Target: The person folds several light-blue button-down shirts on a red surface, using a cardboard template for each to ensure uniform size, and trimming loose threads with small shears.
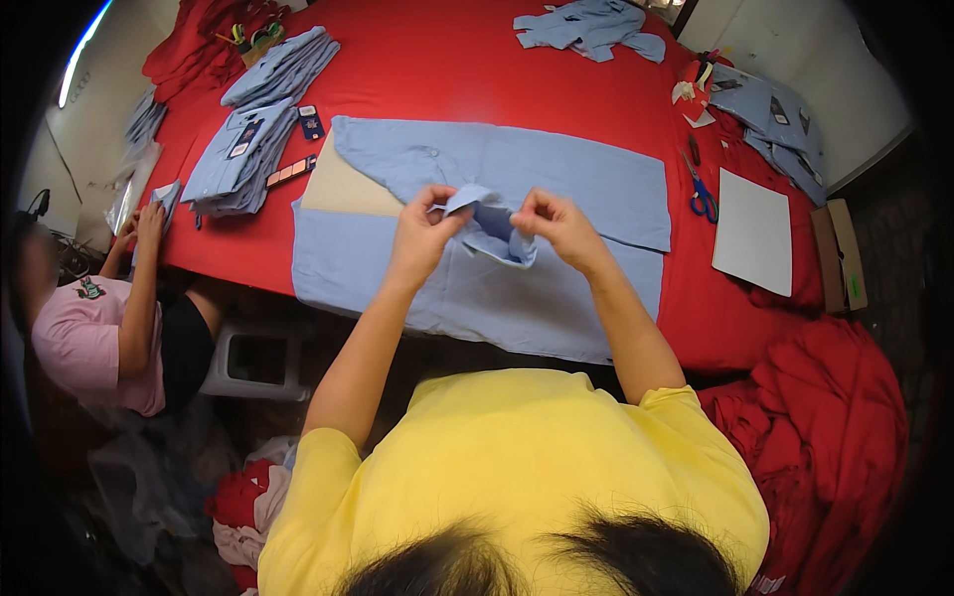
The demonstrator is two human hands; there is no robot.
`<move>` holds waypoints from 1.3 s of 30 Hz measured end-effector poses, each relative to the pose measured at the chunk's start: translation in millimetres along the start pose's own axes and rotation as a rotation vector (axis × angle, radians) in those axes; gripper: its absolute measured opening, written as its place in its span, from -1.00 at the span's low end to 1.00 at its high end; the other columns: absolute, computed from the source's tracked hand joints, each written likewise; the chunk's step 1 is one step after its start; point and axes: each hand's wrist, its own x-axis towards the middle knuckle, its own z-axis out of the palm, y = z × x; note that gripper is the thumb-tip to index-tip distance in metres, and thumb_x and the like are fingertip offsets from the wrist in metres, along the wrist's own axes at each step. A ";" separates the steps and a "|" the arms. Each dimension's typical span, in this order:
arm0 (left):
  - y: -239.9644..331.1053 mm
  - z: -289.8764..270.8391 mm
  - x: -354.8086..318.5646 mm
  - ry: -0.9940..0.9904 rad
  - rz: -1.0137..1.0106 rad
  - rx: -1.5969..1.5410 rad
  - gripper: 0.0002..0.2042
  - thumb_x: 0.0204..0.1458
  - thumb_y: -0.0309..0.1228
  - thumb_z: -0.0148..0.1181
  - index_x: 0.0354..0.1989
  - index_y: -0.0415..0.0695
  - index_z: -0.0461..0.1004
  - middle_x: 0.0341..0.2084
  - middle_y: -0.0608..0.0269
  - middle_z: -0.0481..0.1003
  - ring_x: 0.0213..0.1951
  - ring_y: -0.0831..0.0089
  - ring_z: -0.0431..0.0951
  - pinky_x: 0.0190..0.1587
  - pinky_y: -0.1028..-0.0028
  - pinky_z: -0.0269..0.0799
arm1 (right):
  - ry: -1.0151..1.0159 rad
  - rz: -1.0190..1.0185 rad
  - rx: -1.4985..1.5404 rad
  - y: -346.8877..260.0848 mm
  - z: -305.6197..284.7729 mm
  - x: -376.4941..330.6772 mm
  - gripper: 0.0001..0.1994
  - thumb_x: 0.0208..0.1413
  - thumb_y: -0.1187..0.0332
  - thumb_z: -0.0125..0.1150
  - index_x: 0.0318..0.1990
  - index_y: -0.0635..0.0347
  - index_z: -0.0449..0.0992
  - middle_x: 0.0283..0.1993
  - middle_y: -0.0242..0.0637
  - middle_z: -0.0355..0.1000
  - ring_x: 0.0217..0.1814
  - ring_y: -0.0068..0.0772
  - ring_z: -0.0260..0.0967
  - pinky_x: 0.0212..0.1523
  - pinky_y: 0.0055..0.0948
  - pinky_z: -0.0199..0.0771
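A light blue shirt (586,288) lies spread across the table in front of me, its lower edge reaching the table's near side. Above it, between my two hands, a ring-shaped end of the same blue cloth is lifted; I cannot tell whether it is the collar or a cuff. My left hand (424,230) pinches the ring's left side with thumb and fingers. On the opposite side, my right hand (558,228) grips the rim the same way, and the opening shows between them. A beige cardboard sheet (343,181) lies on the shirt, partly covered by a folded-over panel of blue cloth.
Folded blue shirts (234,164) with tags are stacked at left. Scissors (702,194) and a white board (755,233) lie at right, near packed shirts (765,104). A person in pink (99,333) sits at the left edge beside a stool (260,363). Red cloth (825,427) is heaped on my right.
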 end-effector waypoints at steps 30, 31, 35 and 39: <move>-15.9 9.8 -8.9 -0.023 0.195 0.866 -0.77 0.03 -0.26 0.18 -0.22 -0.12 0.49 -0.45 0.16 0.50 -0.49 0.24 0.54 -0.45 0.36 0.42 | 0.051 -0.362 -1.086 83.7 56.9 26.7 -0.84 -0.01 0.40 0.08 -0.38 0.29 0.53 -0.27 0.02 0.47 -0.23 0.07 0.44 -0.17 -0.11 0.45; -14.9 4.1 -6.8 -0.057 0.110 0.836 -0.73 0.05 -0.21 0.17 -0.17 -0.12 0.49 -0.44 0.15 0.50 -0.48 0.25 0.55 -0.44 0.38 0.42 | 0.034 -0.353 -1.078 82.3 55.9 25.1 -0.85 -0.03 0.39 0.10 -0.39 0.28 0.54 -0.30 0.02 0.48 -0.25 0.06 0.44 -0.19 -0.12 0.45; -51.7 -45.2 60.7 0.213 -0.187 0.538 -0.56 0.07 -0.11 0.15 0.02 -0.17 0.42 -0.36 0.06 0.54 -0.39 0.27 0.58 -0.33 0.37 0.48 | 0.212 -0.352 -0.840 61.4 64.0 23.5 -0.83 -0.08 0.36 0.19 -0.33 0.24 0.53 -0.34 0.00 0.49 -0.30 0.10 0.43 -0.20 -0.11 0.43; -64.2 -43.0 109.8 0.279 -0.406 0.193 -0.53 0.03 -0.28 0.26 0.08 -0.24 0.35 -0.29 0.10 0.52 -0.35 0.37 0.55 -0.30 0.43 0.46 | 0.315 -0.270 -0.350 20.7 76.7 18.3 -0.79 -0.07 0.37 0.20 -0.26 0.24 0.52 -0.28 0.00 0.50 -0.27 0.13 0.44 -0.19 -0.15 0.44</move>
